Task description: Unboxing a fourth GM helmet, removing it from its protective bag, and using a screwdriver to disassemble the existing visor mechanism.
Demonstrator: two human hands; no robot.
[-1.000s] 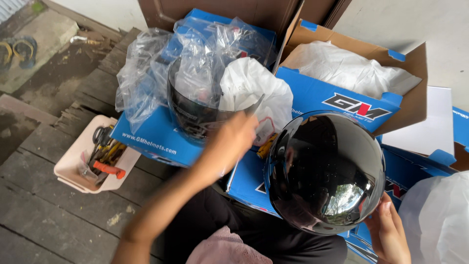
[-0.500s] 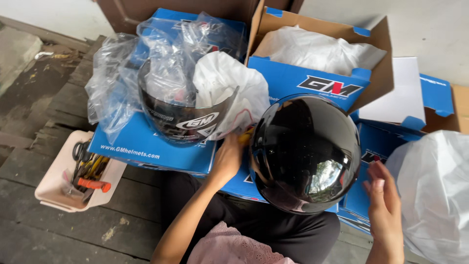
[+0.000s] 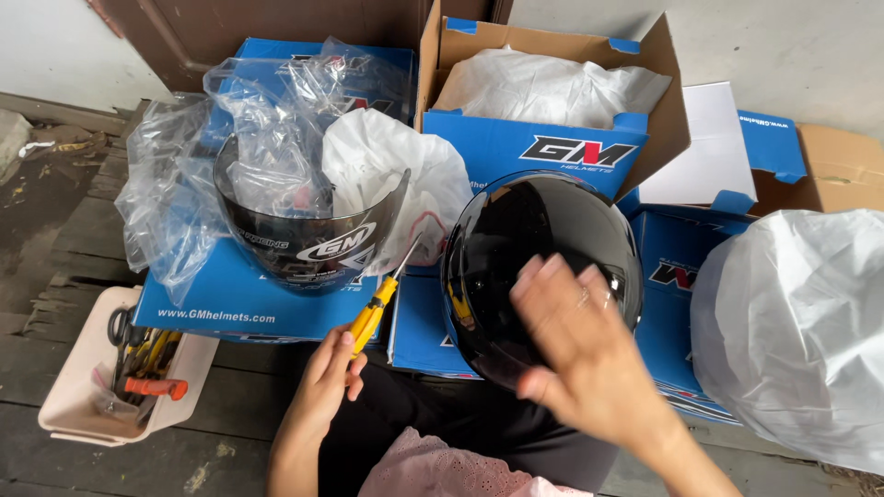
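Note:
A glossy black helmet (image 3: 516, 239) rests on my lap against the blue boxes. My right hand (image 3: 580, 345) hovers blurred over its lower right side, fingers spread, holding nothing. My left hand (image 3: 330, 373) grips a yellow-handled screwdriver (image 3: 379, 304) whose metal tip points up toward the helmet's left side. A dark tinted visor (image 3: 308, 248) stands on a flat blue box (image 3: 230, 294) to the left, with clear plastic wrap (image 3: 184, 193) and a white bag (image 3: 396, 175) around it.
An open blue carton (image 3: 534, 152) holding a white-wrapped item stands behind the helmet. A large white-bagged object (image 3: 801, 331) lies at right. A beige tray (image 3: 83, 368) with scissors and tools sits at lower left on the wooden planks.
My left hand has picked up the yellow screwdriver and drawn back toward me. My right hand has swung from the helmet's right edge over its front. The view has shifted closer.

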